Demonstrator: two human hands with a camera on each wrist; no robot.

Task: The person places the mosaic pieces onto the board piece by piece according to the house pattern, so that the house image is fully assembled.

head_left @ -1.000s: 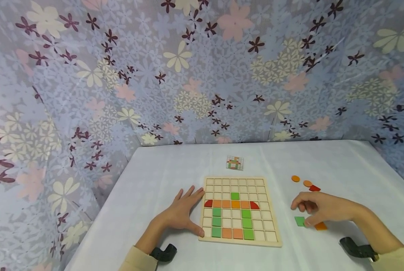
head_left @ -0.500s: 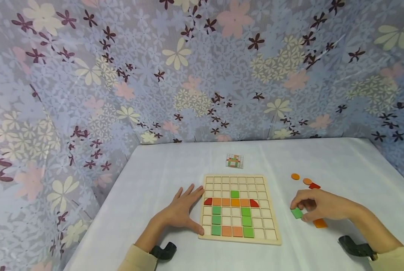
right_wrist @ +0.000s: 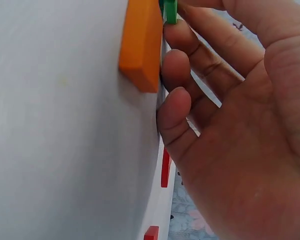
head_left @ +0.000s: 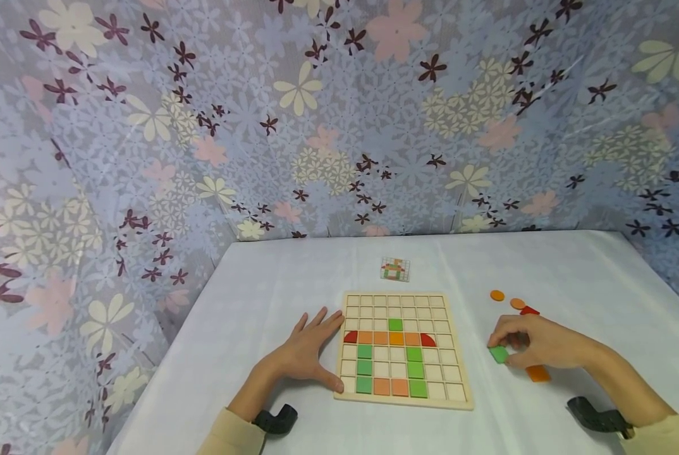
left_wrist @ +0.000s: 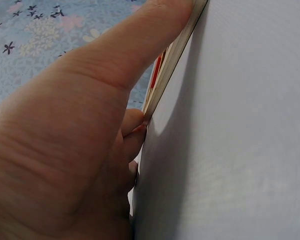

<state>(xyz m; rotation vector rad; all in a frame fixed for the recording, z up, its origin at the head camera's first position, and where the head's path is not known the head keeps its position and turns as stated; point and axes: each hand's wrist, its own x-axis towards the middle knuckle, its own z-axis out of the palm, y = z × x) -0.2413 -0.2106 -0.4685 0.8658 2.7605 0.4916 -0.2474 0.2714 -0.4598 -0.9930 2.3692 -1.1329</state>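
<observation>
My right hand pinches a green square tile between thumb and fingertips, just above or at the tablecloth; contact with the cloth is hard to tell. Beside that hand lies an orange tile, seen large in the right wrist view as an orange block. My left hand is spread, its thumb and fingertips touching the left edge of a wooden grid board. In the board's cells sit green, orange and red tiles, among them a red quarter-round tile and a lone green tile.
Behind the board lies a small pattern card. To the right are an orange disc, a lighter orange disc and a red tile, partly hidden by the right hand. A floral cloth hangs behind the white-covered table.
My right thumb and fingers have closed on the green square tile and shifted it slightly up and left from where it lay. The left hand stays at the board's edge.
</observation>
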